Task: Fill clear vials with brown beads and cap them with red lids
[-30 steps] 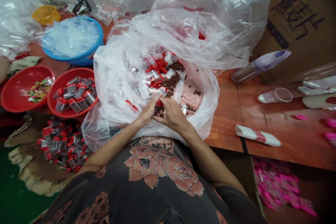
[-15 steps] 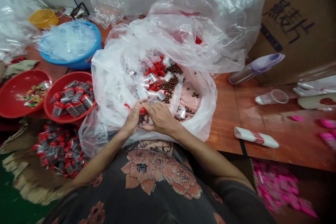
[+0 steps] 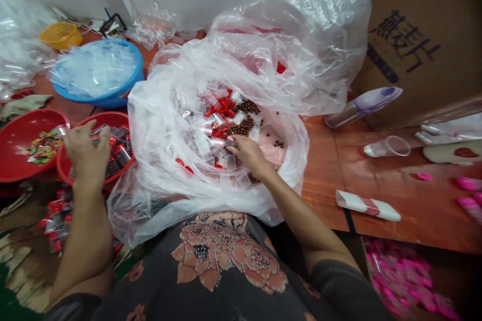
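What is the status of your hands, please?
Left hand over red bowl of capped vials. Right hand in plastic bag, at clear vials, brown beads.

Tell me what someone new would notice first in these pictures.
A huge clear plastic bag dominates the middle, holding a jumble of clear tubes, red caps and brown beads, with the right hand reaching into it. To its left, the left hand is over a red bowl of red-capped bottles, and a bright blue basin of clear plastic sits beyond that bowl.
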### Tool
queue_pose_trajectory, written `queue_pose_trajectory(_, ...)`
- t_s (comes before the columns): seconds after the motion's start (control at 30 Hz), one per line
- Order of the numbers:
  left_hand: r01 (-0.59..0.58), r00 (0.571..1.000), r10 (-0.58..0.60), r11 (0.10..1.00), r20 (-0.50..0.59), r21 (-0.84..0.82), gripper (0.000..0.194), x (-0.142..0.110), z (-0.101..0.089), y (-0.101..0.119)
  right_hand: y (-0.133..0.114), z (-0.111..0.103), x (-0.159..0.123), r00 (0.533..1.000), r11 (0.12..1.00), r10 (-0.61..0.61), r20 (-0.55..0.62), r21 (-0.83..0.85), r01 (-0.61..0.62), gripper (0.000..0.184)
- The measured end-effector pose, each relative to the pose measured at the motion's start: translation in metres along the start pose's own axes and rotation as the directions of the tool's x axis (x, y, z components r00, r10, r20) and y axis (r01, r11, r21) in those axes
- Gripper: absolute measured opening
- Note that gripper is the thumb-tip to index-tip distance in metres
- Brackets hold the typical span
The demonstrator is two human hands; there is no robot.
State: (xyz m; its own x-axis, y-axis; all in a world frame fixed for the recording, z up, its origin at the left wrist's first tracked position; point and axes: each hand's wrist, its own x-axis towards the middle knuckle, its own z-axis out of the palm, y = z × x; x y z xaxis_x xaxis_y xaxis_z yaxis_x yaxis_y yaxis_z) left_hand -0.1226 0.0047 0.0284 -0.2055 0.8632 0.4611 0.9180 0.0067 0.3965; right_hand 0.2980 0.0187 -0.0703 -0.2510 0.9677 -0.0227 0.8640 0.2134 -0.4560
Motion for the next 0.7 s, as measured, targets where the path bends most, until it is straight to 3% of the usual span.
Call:
queue_pose_trajectory(0.1, -0.088, 0.993, 0.086, 0.996, -0.082, -0.025, 0.031, -0.003, 0.02, 0.04, 0.021, -0.025, -0.001, 0.992, 0.982, 0.126, -0.01, -0.143, -0.126, 0.036)
queue_pose_trajectory(0.23, -0.216, 0.961, 0.263, 0.908, 0.087, -0.359, 0.018, -0.013, 0.073, 0.112, 0.037, -0.044, 0.007, 0.98, 0.929, 0.179, 0.086, -0.342, -0.14, 0.032)
queue_pose_trajectory(0.27, -0.232, 0.924, 0.336, 0.873, 0.182, -0.429, 0.017, -0.015, 0.09, 0.129, 0.036, -0.043, 0.009, 0.98, 0.929, 0.167, 0.106, -0.35, -0.121, 0.032)
queue_pose_trajectory(0.37, -0.279, 0.739, 0.488, 0.849, 0.464, -0.448, 0.02, -0.021, 0.139, 0.166, 0.029, -0.033, 0.014, 0.982, 0.938, 0.098, 0.161, -0.345, -0.037, 0.034)
queue_pose_trajectory(0.43, -0.308, 0.643, 0.494, 0.866, 0.586, -0.393, 0.024, -0.021, 0.164, 0.18, 0.025, -0.025, 0.015, 0.981, 0.935, 0.045, 0.188, -0.355, 0.025, 0.042)
queue_pose_trajectory(0.53, -0.366, 0.556, 0.485, 0.872, 0.675, -0.325, 0.031, -0.017, 0.186, 0.19, 0.023, -0.022, 0.013, 0.975, 0.922, 0.022, 0.22, -0.381, 0.065, 0.045)
queue_pose_trajectory(0.6, -0.395, 0.534, 0.469, 0.874, 0.703, -0.283, 0.034, -0.014, 0.194, 0.195, 0.023, -0.025, 0.011, 0.977, 0.92, 0.047, 0.206, -0.39, 0.038, 0.041)
queue_pose_trajectory(0.7, -0.373, 0.552, 0.4, 0.903, 0.731, -0.213, 0.029, -0.012, 0.203, 0.201, 0.02, -0.032, 0.014, 0.986, 0.914, 0.07, 0.148, -0.405, -0.004, 0.038)
